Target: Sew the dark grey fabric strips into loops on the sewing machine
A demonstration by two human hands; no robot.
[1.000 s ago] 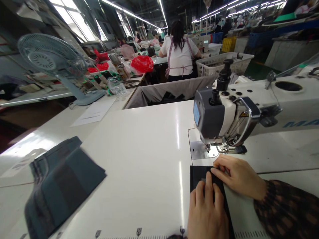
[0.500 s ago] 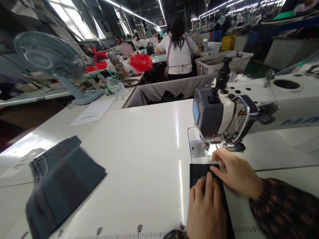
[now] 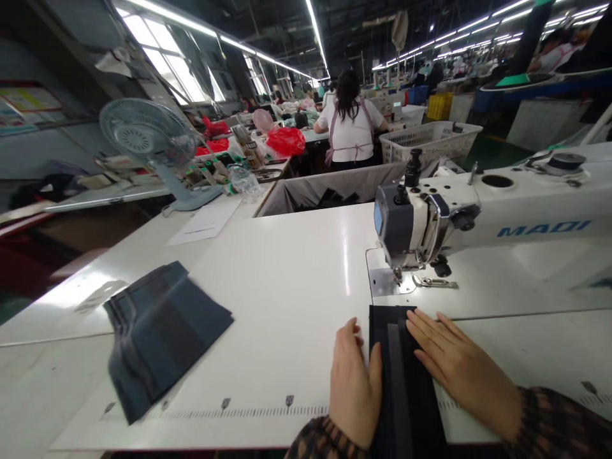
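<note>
A long piece of dark fabric (image 3: pixel 425 395) with a grey lengthwise stripe lies flat on the table, its far end just short of the sewing machine's needle plate (image 3: pixel 382 282). Along its left edge rests my left hand (image 3: pixel 352 382), thumb at the cloth and fingers slightly curled but apart. My right hand (image 3: pixel 463 370) lies with outstretched fingers over the fabric's right edge. Above the plate is the head of the white and grey sewing machine (image 3: pixel 396 223). Neither hand grips anything.
A stack of blue-grey fabric pieces (image 3: pixel 167 331) lies to the left. Behind it are a paper sheet (image 3: pixel 205 222) and a fan (image 3: pixel 182 191). Beyond the table stand a cloth-lined bin (image 3: pixel 329 182), a white basket (image 3: pixel 430 143) and a seated co-worker (image 3: pixel 351 127). A ruler scale (image 3: pixel 258 411) marks the front edge.
My left hand has moved off the fabric's top to its left edge, uncovering the grey stripe. My right hand has flattened and drawn back from the needle area. The camera view has shifted.
</note>
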